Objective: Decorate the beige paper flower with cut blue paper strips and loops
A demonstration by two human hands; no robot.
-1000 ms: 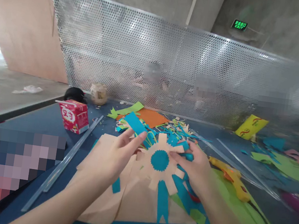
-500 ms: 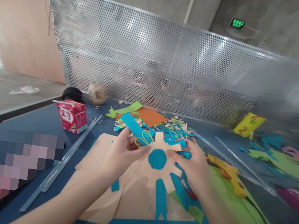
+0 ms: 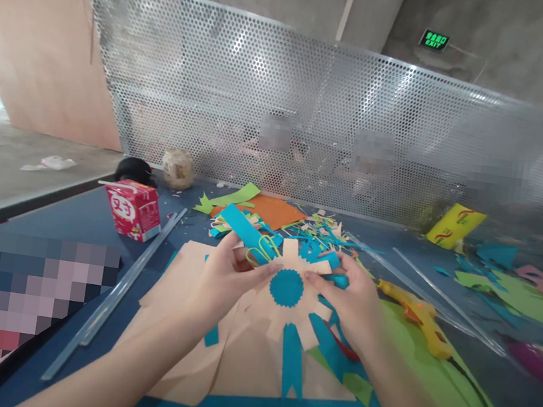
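Note:
Between my hands is a beige paper flower [image 3: 279, 322] with square-ended petals and a scalloped blue disc [image 3: 286, 288] at its middle. My left hand [image 3: 237, 266] pinches its left side, thumb near the disc. My right hand [image 3: 345, 288] grips the right side, its thumb also beside the disc and its fingers partly hidden behind. Blue paper strips show around the flower, and a notched blue ribbon tail [image 3: 292, 361] hangs below it. Thin green paper loops [image 3: 263, 249] stick up by my left fingers. Beneath lie beige paper sheets [image 3: 179, 359].
A yellow glue gun [image 3: 419, 319] with a black cord lies right, on green paper [image 3: 467, 393]. Clear glue sticks [image 3: 117, 296] lie left, near a pink-red box [image 3: 133, 210]. Paper scraps [image 3: 323, 231] and orange paper [image 3: 275, 212] sit before a perforated metal screen [image 3: 266, 95].
The view has shifted very slightly. Both hands keep their hold on the paper flower, with almost no movement.

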